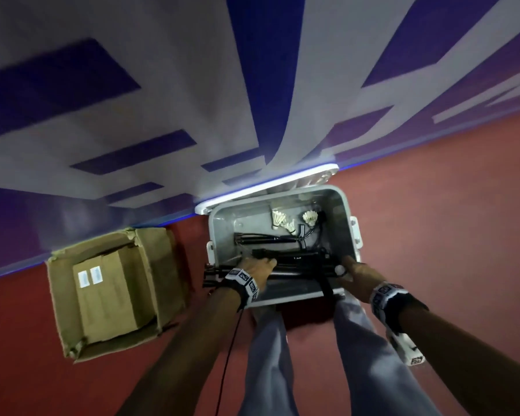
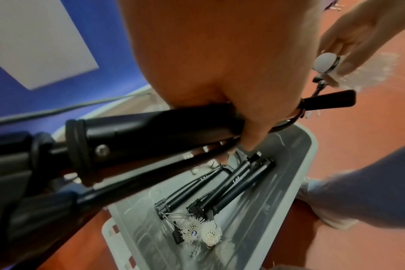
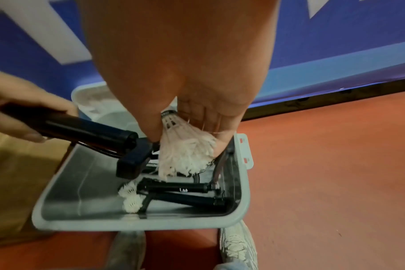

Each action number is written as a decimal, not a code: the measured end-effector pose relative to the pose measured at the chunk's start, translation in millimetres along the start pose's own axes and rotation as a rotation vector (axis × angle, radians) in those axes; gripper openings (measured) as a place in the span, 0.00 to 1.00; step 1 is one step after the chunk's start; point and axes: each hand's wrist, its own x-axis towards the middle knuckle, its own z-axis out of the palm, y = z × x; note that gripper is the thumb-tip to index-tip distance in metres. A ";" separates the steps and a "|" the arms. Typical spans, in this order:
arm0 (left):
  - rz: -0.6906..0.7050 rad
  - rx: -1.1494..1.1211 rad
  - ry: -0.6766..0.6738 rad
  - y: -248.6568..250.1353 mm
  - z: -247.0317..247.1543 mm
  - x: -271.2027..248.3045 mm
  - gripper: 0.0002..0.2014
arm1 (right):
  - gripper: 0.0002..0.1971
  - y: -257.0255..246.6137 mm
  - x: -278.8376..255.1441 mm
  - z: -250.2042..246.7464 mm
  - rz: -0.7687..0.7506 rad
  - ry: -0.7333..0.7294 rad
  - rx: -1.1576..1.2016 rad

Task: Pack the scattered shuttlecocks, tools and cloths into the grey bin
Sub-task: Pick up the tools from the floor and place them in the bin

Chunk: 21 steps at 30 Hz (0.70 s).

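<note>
here, largest first;
wall [image 1: 192,70]: blue with broad white shapes, meeting the floor just behind the bin
floor [image 1: 433,235]: red-brown; the person stands on it with both legs just before the bin
cardboard box [image 1: 111,292]: open, on the floor well to the left of the bin, with a smaller brown carton inside it
grey bin [image 1: 347,217]: open on the floor against the wall; its white lid [image 1: 267,187] stands up behind it
black tool [image 2: 132,131]: a long folded thing of black tubes, tripod-like; it lies slanted across the near left rim of the bin, one end outside, the other over the inside
left hand [image 1: 257,273]: fingers curled round the black tool's tube, gripping it above the bin
right hand [image 1: 359,273]: over the near right rim of the bin; thumb and fingers pinch a shuttlecock
held shuttlecock [image 3: 185,151]: white, frayed feathers pointing down toward the bin, cork up in the fingers; not yet inside
black rods [image 3: 185,193]: two or so short black tubes lying side by side on the bin's bottom
loose shuttlecocks [image 1: 294,220]: a few white ones on the bin's bottom at the far side, beside the rods' ends
</note>
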 end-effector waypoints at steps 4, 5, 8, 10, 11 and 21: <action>0.061 0.005 0.034 -12.9 59.3 42.4 0.27 | 0.18 5.1 46.6 42.1 -0.083 0.020 -0.072; 0.058 -0.003 0.042 -14.3 70.1 51.9 0.25 | 0.18 4.0 58.8 49.9 -0.112 0.014 -0.066; 0.029 -0.036 0.073 -17.4 98.8 77.0 0.25 | 0.20 6.8 92.6 70.4 -0.119 0.011 -0.079; -0.010 -0.068 0.100 -16.9 113.9 87.6 0.24 | 0.24 11.9 109.5 80.8 -0.090 0.000 -0.117; -0.024 -0.077 0.118 -17.4 119.9 91.7 0.23 | 0.26 14.4 117.1 85.7 -0.080 -0.006 -0.136; -0.001 -0.074 0.164 -29.1 154.4 130.6 0.41 | 0.18 12.5 168.5 109.4 -0.086 0.110 -0.268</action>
